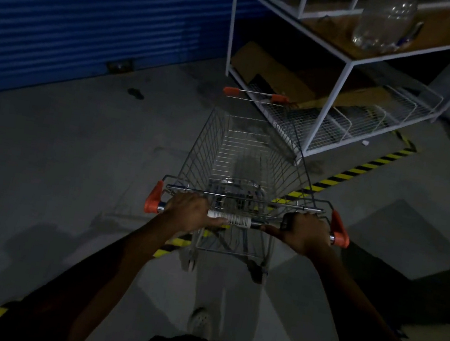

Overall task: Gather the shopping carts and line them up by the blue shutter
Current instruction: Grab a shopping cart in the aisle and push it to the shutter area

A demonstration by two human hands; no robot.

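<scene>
- your left hand is curled round the handle bar of the shopping cart, near its left end, with the thumb lying along the bar toward the middle.
- your right hand grips the same bar near its right end, fingers wrapped over the top and thumb pointing inward.
- a white label sits on the bar between your two hands, and an orange end cap stands just outside each hand.
- the cart stands on the grey concrete floor straight ahead of you, its wire basket pointing away from you.
- the blue shutter fills the upper left; the cart is apart from it, with bare floor between them.
- the cart's front right corner is close to the white metal frame on the right; you cannot tell whether they touch.
- on the frame's wooden surface stands a clear plastic jar.
- under that surface lie flat cardboard and white wire racks.
- a yellow and black striped tape line runs across the floor and passes beneath the cart.
- a small dark object lies on the floor near the foot of the shutter.
- one of your shoes shows below the cart, blurred.
</scene>
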